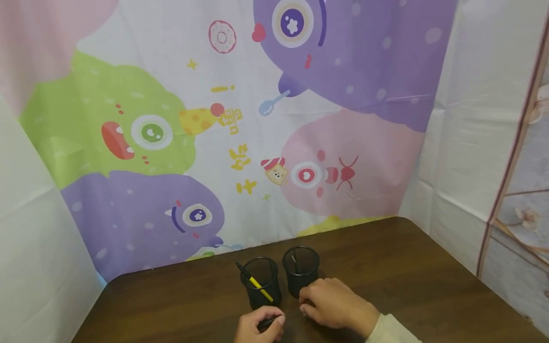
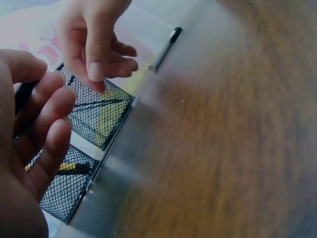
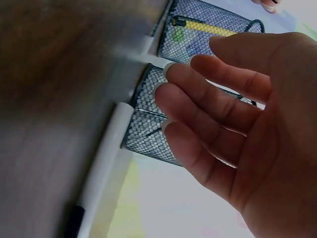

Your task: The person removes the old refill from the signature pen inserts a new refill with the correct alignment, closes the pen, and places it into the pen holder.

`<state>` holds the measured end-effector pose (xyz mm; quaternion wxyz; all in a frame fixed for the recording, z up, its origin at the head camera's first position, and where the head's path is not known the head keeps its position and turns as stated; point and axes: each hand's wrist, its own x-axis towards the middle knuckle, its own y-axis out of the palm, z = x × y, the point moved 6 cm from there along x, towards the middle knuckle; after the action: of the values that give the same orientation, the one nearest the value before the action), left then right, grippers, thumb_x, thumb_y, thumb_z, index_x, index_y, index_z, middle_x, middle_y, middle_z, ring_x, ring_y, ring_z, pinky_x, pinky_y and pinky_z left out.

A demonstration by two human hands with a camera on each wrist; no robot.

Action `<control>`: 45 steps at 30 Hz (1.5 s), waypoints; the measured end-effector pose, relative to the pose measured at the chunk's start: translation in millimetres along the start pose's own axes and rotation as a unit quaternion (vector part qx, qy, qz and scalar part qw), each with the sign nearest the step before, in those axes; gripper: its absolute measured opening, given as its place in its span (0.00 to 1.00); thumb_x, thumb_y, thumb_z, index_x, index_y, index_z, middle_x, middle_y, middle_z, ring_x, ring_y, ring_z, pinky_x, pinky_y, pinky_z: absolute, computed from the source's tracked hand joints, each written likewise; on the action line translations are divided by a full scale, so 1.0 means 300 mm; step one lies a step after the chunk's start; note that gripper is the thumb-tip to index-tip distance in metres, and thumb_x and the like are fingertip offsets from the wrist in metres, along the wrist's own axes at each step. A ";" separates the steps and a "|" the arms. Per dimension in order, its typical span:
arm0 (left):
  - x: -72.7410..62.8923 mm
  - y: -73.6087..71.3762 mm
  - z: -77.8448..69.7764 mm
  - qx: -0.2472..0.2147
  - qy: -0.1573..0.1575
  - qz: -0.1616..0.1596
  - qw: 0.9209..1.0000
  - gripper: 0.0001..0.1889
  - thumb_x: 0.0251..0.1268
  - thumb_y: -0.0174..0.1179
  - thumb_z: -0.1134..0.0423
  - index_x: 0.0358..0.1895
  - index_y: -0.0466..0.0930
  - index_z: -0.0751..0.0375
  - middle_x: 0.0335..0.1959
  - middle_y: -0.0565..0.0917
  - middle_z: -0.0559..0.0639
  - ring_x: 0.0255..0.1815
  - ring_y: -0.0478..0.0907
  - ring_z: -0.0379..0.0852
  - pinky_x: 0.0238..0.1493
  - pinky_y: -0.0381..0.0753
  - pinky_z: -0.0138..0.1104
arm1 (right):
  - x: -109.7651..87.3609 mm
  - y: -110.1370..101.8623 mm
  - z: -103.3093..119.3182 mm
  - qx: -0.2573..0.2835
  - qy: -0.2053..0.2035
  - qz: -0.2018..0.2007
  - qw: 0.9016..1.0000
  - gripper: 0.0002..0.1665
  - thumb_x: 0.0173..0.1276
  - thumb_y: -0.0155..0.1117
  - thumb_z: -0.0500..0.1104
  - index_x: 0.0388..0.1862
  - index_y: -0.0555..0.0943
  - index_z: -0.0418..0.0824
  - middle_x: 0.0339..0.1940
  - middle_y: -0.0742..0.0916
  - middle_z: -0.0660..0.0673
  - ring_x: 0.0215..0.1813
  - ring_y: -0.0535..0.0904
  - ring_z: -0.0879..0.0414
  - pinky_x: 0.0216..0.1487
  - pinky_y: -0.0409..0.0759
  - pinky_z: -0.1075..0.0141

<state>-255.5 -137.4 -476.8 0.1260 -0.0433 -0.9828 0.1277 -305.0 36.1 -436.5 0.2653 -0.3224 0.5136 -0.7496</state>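
Note:
My left hand [image 1: 259, 325] grips a slim black stick-like thing [image 2: 24, 96], mostly hidden by the fingers. It is close in front of a black mesh pen cup [image 1: 262, 288], where a yellow-and-black pen [image 1: 259, 288] leans. My right hand [image 1: 332, 302] is beside a second mesh pen cup [image 1: 301, 271], which has a thin dark stick [image 1: 295, 261] inside. In the right wrist view its fingers [image 3: 198, 139] are loosely bent and hold nothing. Past that cup, a white marker with a black end [image 3: 106, 158] lies on the table.
The brown wooden table [image 1: 171, 305] ends at a hanging cloth [image 1: 240, 209] printed with cartoon monsters. Pale curtains [image 1: 454, 166] hang at both sides. The two cups stand side by side near the table's far edge.

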 end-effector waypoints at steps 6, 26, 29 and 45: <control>0.001 0.001 0.000 -0.002 -0.002 0.000 1.000 0.08 0.65 0.68 0.62 0.38 0.86 0.65 0.22 0.85 0.44 0.22 0.84 0.41 0.27 0.85 0.35 | -0.006 -0.039 0.005 0.010 0.000 -0.010 1.000 0.03 0.70 0.67 0.47 0.36 0.85 0.52 0.30 0.82 0.65 0.28 0.74 0.72 0.29 0.77 0.69; -0.001 0.001 -0.003 -0.002 0.005 0.006 1.000 0.10 0.65 0.68 0.60 0.39 0.88 0.66 0.22 0.85 0.44 0.22 0.84 0.41 0.27 0.85 0.35 | -0.017 -0.151 0.020 0.000 -0.025 -0.100 0.995 0.05 0.70 0.67 0.46 0.32 0.83 0.52 0.27 0.80 0.66 0.26 0.72 0.72 0.28 0.76 0.71; -0.002 0.000 -0.001 -0.003 0.005 0.006 1.000 0.11 0.65 0.68 0.60 0.39 0.88 0.66 0.22 0.85 0.44 0.22 0.84 0.41 0.27 0.85 0.35 | -0.011 -0.169 0.022 -0.009 -0.026 -0.119 0.992 0.06 0.70 0.68 0.46 0.31 0.83 0.53 0.27 0.81 0.66 0.26 0.72 0.72 0.28 0.76 0.71; 0.000 -0.001 0.008 -0.012 0.009 0.007 1.000 0.07 0.66 0.68 0.61 0.39 0.87 0.62 0.23 0.85 0.44 0.21 0.84 0.41 0.26 0.86 0.37 | 0.039 -0.230 0.017 -0.002 0.005 -0.149 0.989 0.04 0.70 0.68 0.45 0.33 0.85 0.53 0.27 0.80 0.66 0.25 0.72 0.71 0.28 0.75 0.71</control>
<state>-256.0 -138.2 -479.1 0.1333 -0.0533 -0.9828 0.1161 -313.2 47.4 -367.7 0.1474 -0.3924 0.4628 -0.7811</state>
